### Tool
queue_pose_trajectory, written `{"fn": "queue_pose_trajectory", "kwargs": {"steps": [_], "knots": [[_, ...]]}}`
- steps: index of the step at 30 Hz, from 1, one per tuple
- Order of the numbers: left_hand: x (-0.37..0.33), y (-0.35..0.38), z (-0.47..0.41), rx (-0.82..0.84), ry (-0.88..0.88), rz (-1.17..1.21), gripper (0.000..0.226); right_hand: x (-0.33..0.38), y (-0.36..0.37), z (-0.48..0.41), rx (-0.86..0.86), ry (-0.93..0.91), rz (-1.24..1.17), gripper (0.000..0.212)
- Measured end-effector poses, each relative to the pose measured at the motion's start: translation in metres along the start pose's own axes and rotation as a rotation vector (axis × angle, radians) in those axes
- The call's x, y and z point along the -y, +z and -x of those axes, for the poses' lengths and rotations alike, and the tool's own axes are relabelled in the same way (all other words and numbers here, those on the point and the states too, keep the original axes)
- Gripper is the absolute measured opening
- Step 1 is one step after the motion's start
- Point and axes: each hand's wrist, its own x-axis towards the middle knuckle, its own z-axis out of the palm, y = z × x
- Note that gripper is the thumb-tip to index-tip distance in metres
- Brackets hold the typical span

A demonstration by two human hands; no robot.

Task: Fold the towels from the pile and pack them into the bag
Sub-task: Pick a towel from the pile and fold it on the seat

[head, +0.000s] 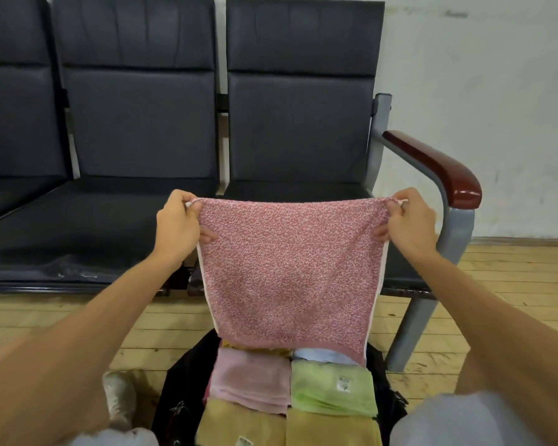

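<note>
From the head camera we see a pink-and-white speckled terry towel (290, 272) held up and spread flat in the air, hanging in front of the seat edge and above the open bag. The left hand (178, 226) pinches its top left corner and the right hand (409, 226) pinches its top right corner. Both have their fingers curled tight on the cloth, and the top hem is stretched between them.

The towel's lower hem hangs just over the black fabric bag (187, 375) on the floor and hides the far part of its opening. Inside the bag we make out a folded pale pink towel (252, 378), beside it a folded light green towel (332, 387) with a small label, a folded pale blue towel (319, 354) behind that, and two folded yellow towels (239, 426) nearest us.

Behind stands a row of dark padded seats (136, 123) with a red-brown glossy armrest (438, 169) on a grey metal frame (458, 233), all on a pale wooden plank floor (512, 278) against a white wall (480, 91). A pale shoe (120, 397) sits left of the bag.
</note>
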Motion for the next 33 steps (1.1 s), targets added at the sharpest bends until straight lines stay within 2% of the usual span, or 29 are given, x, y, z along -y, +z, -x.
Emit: {"fn": "queue_pose_trajectory", "kwargs": {"steps": [4, 9, 19, 27, 33], "knots": [[-0.002, 0.010, -0.035, 0.013, -0.051, 0.098, 0.005, 0.007, 0.015, -0.029, -0.038, -0.043, 0.013, 0.021], [-0.001, 0.033, -0.078, 0.049, -0.021, 0.142, 0.011, 0.003, 0.038, -0.061, -0.138, -0.019, 0.101, 0.026], [0.032, 0.092, -0.127, 0.035, 0.002, 0.160, 0.021, -0.023, 0.090, -0.127, -0.194, 0.049, -0.071, 0.024], [0.059, 0.084, -0.103, 0.150, -0.113, 0.145, 0.017, -0.062, 0.080, -0.114, -0.031, 0.108, -0.020, 0.018], [0.046, 0.048, -0.077, 0.257, -0.088, 0.059, 0.017, -0.050, 0.044, -0.085, 0.150, 0.022, 0.114, 0.016]]}}
